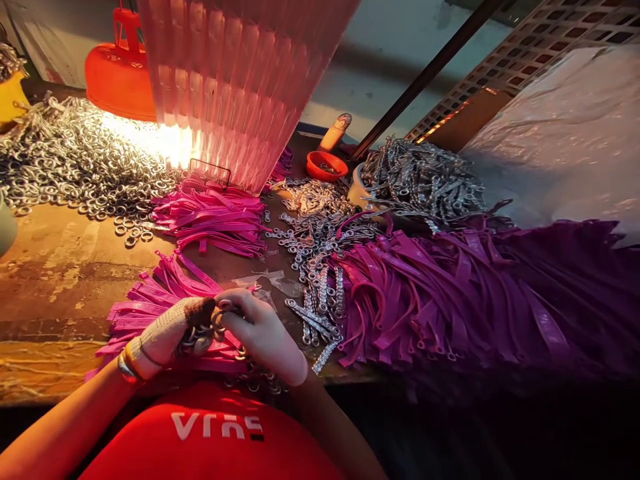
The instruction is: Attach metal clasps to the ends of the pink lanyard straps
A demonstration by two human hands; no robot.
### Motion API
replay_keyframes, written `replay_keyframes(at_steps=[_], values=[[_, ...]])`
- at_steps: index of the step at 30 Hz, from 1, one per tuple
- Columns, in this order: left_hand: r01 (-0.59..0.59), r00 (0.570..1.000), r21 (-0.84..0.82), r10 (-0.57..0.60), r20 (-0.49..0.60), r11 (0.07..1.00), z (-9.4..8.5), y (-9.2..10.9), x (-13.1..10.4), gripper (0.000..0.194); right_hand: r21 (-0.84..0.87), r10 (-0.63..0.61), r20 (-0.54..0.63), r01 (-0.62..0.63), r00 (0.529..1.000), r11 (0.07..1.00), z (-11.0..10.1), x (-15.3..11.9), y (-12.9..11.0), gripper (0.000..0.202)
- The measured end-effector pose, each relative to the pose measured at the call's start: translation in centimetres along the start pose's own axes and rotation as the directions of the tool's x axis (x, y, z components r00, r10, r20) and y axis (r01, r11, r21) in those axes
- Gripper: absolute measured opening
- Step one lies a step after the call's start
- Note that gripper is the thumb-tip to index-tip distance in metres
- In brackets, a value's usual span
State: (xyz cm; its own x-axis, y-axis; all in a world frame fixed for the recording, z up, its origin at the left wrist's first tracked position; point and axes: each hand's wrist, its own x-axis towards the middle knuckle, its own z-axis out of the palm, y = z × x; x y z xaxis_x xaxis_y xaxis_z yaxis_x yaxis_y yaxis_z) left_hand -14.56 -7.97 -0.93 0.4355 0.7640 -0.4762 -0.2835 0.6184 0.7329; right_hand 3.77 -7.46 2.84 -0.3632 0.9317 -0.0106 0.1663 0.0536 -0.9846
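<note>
My left hand [175,333], in a knitted glove with dark fingertips, is closed around several small metal rings [201,341]. Touching it from the right, my right hand [263,337] in a thin white glove pinches a metal ring [219,319] between thumb and fingers. Beneath both hands lies a bundle of pink straps [145,300]. More rings hang below the right palm, partly hidden by it. Flat metal chain pieces [315,320] lie just right of the right hand.
A large ring heap [65,153] sits under a red lamp [120,80] at the back left. Pink straps [215,217] lie mid-table. Purple straps [425,293] cover the right side. Behind are a red bowl [327,167], a piled bucket [359,190] and a hanging ribbed sheet [240,73].
</note>
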Motion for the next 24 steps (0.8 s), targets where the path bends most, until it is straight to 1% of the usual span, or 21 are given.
replay_keyframes(at_steps=[2,5,7,8,9,11,13,14,15,17,19,20,22,24], values=[[-0.036,0.999,0.062,0.035,0.012,0.997,0.0,0.1,0.1,0.039,-0.053,-0.024,0.011,0.024,1.000,0.998,0.1,0.1,0.0,0.020],[-0.087,0.994,0.236,0.067,0.088,0.968,0.0,0.8,-0.2,0.042,-0.134,-0.059,0.038,0.063,0.998,0.989,0.1,0.3,-0.1,0.021],[-0.097,0.991,0.344,0.058,0.120,0.934,0.2,1.5,-0.6,0.047,-0.121,-0.058,0.066,0.066,0.996,0.990,0.1,0.5,0.0,0.021],[-0.096,0.991,0.372,0.056,0.119,0.923,0.3,1.8,-0.8,0.048,-0.102,-0.048,0.061,0.054,0.997,0.993,0.0,0.6,0.1,0.022],[-0.097,0.992,0.382,0.060,0.109,0.919,0.5,2.2,-1.0,0.047,-0.082,-0.031,0.034,0.034,0.999,0.996,-0.1,0.6,0.2,0.022],[-0.113,0.993,0.368,0.092,0.075,0.923,1.0,2.7,-1.4,0.044,-0.055,0.010,-0.062,-0.014,0.998,0.998,-0.5,0.7,0.5,0.023],[-0.124,0.992,0.347,0.123,0.025,0.930,1.4,3.1,-1.6,0.039,-0.095,0.024,-0.131,-0.037,0.991,0.995,-0.9,0.7,0.8,0.025],[-0.125,0.991,0.346,0.131,0.004,0.930,1.6,3.2,-1.6,0.037,-0.142,0.006,-0.140,-0.026,0.990,0.990,-1.1,0.6,1.0,0.026],[-0.124,0.990,0.351,0.137,-0.013,0.928,1.7,3.2,-1.5,0.036,-0.196,-0.025,-0.123,0.000,0.992,0.981,-1.2,0.5,1.1,0.027],[-0.131,0.988,0.371,0.153,-0.032,0.919,1.8,2.9,-1.3,0.036,-0.279,-0.090,-0.037,0.076,0.995,0.957,-1.0,0.3,1.4,0.029],[-0.149,0.985,0.389,0.169,-0.017,0.909,1.6,2.6,-1.1,0.036,-0.322,-0.150,0.012,0.146,0.989,0.936,-0.7,0.3,1.7,0.023],[-0.164,0.984,0.401,0.180,-0.003,0.902,1.5,2.4,-0.9,0.035,-0.349,-0.181,0.008,0.172,0.984,0.921,-0.5,0.3,1.8,0.020],[-0.200,0.977,0.445,0.213,0.020,0.873,1.4,2.2,-0.7,0.033,-0.423,-0.249,-0.035,0.211,0.968,0.881,-0.3,0.5,2.0,0.016],[-0.232,0.966,0.483,0.257,0.016,0.844,1.3,2.2,-0.5,0.028,-0.486,-0.320,-0.051,0.257,0.946,0.835,-0.1,0.7,2.2,0.013]])
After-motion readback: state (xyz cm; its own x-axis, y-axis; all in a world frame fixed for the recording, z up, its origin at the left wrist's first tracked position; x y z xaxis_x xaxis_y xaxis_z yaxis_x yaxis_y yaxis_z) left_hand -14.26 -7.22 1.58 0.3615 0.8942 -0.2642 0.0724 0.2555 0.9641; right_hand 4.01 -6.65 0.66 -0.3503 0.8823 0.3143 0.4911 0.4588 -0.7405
